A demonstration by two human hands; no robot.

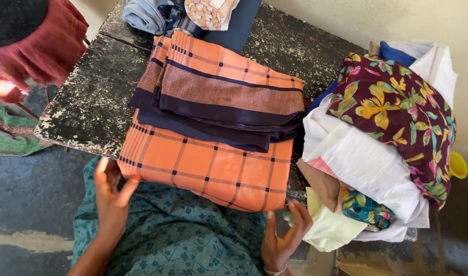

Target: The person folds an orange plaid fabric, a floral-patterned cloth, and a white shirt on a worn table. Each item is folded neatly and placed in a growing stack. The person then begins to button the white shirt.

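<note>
An orange checked cloth with dark navy borders [208, 117] lies folded on a worn black table [86, 102], its near edge hanging over the table front. My left hand [111, 191] touches the cloth's lower left corner, fingers apart. At the lower right corner, my right hand [285, 235] rests beside the cloth with fingers spread, holding nothing that I can see. My lap below is covered by teal patterned fabric [178, 235].
A heap of clothes sits at the right: a maroon floral cloth [397, 107], a white cloth [361, 163], a pale yellow piece [331, 225]. Rolled clothes [183, 13] lie at the table's far edge. A red garment [45, 46] hangs at the upper left.
</note>
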